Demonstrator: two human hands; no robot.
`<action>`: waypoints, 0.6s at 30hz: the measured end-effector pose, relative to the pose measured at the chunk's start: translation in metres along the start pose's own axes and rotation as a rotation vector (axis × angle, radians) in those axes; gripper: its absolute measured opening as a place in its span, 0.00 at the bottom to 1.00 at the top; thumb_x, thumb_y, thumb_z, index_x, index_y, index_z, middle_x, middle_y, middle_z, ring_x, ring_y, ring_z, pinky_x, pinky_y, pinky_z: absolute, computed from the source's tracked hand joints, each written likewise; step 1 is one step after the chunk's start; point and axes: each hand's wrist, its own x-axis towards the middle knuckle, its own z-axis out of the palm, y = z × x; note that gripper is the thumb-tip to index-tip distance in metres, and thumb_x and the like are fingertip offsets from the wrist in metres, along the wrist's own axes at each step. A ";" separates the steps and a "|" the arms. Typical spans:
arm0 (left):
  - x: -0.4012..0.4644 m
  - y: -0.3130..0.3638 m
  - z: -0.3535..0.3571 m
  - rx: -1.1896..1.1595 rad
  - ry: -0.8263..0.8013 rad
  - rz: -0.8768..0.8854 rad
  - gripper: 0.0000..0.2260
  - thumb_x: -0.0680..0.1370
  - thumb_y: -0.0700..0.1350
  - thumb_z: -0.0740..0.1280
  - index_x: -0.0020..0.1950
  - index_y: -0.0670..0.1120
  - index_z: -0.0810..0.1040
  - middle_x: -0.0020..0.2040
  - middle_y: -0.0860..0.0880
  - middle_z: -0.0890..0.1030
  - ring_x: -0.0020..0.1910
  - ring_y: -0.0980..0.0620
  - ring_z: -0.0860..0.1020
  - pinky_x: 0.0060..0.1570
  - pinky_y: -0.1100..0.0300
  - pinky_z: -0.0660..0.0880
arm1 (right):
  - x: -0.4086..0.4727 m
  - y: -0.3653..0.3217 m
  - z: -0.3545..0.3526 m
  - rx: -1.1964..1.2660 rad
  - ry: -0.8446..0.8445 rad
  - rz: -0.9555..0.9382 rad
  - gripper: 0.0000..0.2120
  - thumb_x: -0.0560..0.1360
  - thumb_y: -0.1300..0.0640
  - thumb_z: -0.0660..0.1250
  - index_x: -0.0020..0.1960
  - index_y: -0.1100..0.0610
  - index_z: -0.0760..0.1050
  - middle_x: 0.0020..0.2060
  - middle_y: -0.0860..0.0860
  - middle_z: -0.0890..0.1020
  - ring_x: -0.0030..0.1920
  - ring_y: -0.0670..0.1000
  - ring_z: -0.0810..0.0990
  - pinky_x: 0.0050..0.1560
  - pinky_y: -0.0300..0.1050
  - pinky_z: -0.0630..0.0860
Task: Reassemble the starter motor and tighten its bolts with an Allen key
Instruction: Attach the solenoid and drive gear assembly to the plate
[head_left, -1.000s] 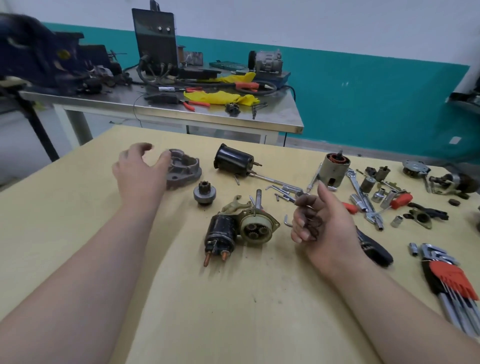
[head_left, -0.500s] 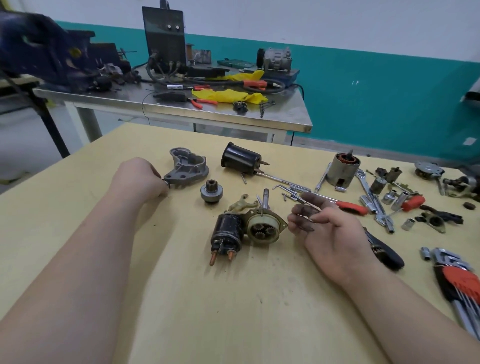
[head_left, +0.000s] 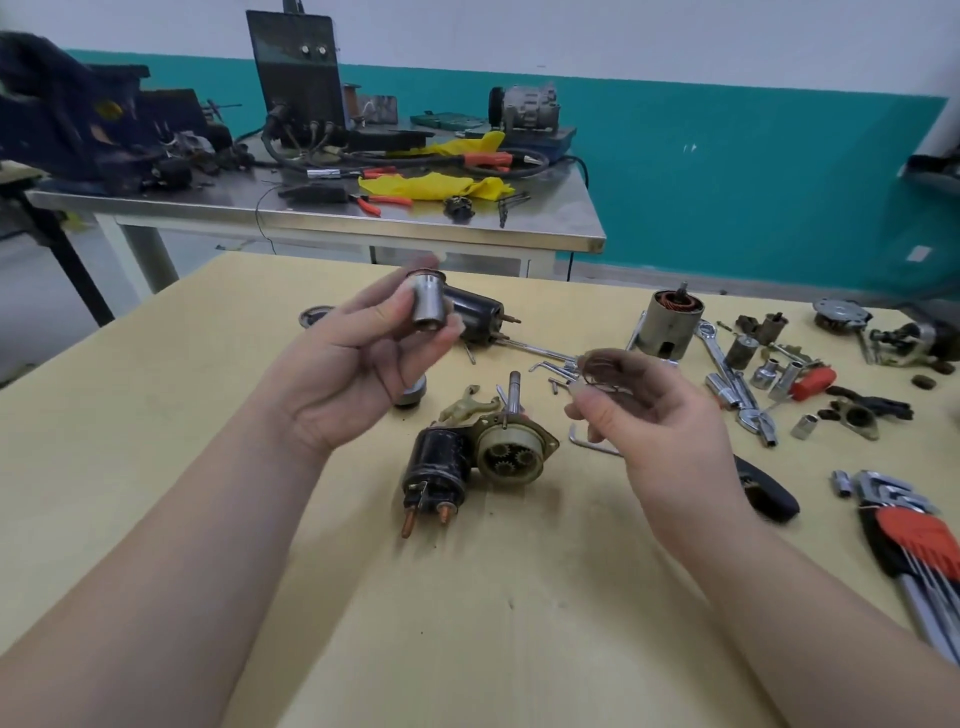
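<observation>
A person's two bare hands hover over a pale wooden workbench (head_left: 260, 519) strewn with starter motor parts; no brand, label or writing can be read on any of them. The left hand (head_left: 353, 374), palm turned up, pinches a small silver cylindrical part (head_left: 427, 306) with a copper-coloured rim between thumb and fingertips, its long axis close to upright and the rimmed end on top, raised above the bench. The right hand (head_left: 654, 415) has its fingers curled loosely around a thin wire spring or clip (head_left: 597, 371), blurred and hard to make out, with the thumb pressed against the index finger. Between and below the hands lies the solenoid and gear housing assembly (head_left: 467, 462) on the bench: the black solenoid points its two copper terminals toward the viewer, the round housing beside it shows its planetary gears, and a steel shaft (head_left: 514, 392) runs away from the viewer. Behind the left hand a black motor body (head_left: 475, 314) lies on its side, its studs pointing right. The armature (head_left: 670, 325) stands upright further right, copper windings at the top. Loose Allen keys (head_left: 550, 366) lie just behind the right hand, and a red-holdered Allen key set (head_left: 914, 535) sits near the right edge among sockets and a wrench (head_left: 727, 374). A steel table (head_left: 415, 228) cluttered with tools and yellow cloth stands behind
</observation>
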 end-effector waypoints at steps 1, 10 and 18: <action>-0.001 -0.006 0.005 -0.031 -0.049 -0.003 0.20 0.81 0.37 0.66 0.73 0.41 0.80 0.52 0.39 0.86 0.53 0.43 0.88 0.55 0.55 0.85 | -0.004 -0.002 0.001 -0.024 -0.029 -0.035 0.23 0.67 0.46 0.78 0.62 0.41 0.83 0.52 0.47 0.88 0.51 0.49 0.88 0.49 0.37 0.83; -0.008 -0.033 0.029 0.225 -0.089 0.012 0.15 0.72 0.38 0.75 0.58 0.48 0.89 0.54 0.45 0.87 0.54 0.47 0.85 0.56 0.53 0.83 | -0.024 -0.007 0.020 0.008 -0.141 -0.263 0.30 0.72 0.61 0.78 0.69 0.43 0.74 0.56 0.48 0.85 0.56 0.54 0.86 0.56 0.47 0.83; -0.010 -0.038 0.034 0.433 -0.025 0.084 0.20 0.70 0.39 0.79 0.62 0.44 0.88 0.55 0.40 0.88 0.53 0.46 0.85 0.56 0.57 0.83 | -0.023 -0.010 0.018 0.091 -0.096 -0.240 0.20 0.73 0.63 0.78 0.62 0.50 0.79 0.54 0.47 0.88 0.55 0.52 0.88 0.55 0.43 0.84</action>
